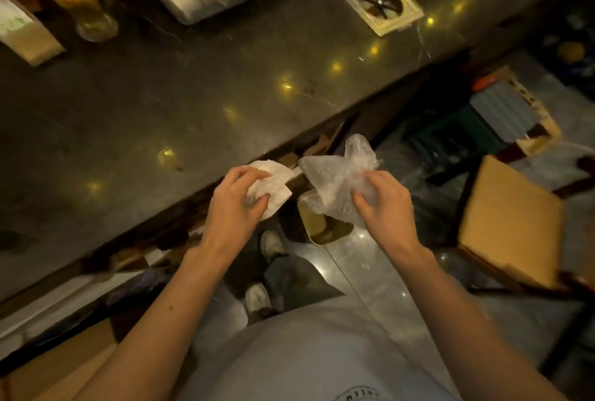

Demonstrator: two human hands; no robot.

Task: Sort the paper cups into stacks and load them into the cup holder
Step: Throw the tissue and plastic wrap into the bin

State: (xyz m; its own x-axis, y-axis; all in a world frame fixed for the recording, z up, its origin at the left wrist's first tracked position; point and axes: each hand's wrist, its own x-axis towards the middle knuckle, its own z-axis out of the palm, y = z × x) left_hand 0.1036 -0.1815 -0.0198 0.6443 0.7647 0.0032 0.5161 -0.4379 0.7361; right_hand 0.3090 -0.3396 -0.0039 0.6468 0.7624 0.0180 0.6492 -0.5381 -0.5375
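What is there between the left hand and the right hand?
In the head view, the left hand grips white paper and the right hand a clear plastic bag. Between them is a narrow gap, with only the dim floor area below.

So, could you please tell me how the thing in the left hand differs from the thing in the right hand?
The white crumpled paper in the left hand is opaque; the clear plastic wrap in the right hand is see-through. The paper is bunched small, mostly inside the hand; the plastic wrap is larger and sticks up past the fingers. The paper sits over the dark counter edge, the plastic wrap over the floor. Both are crumpled and gripped.
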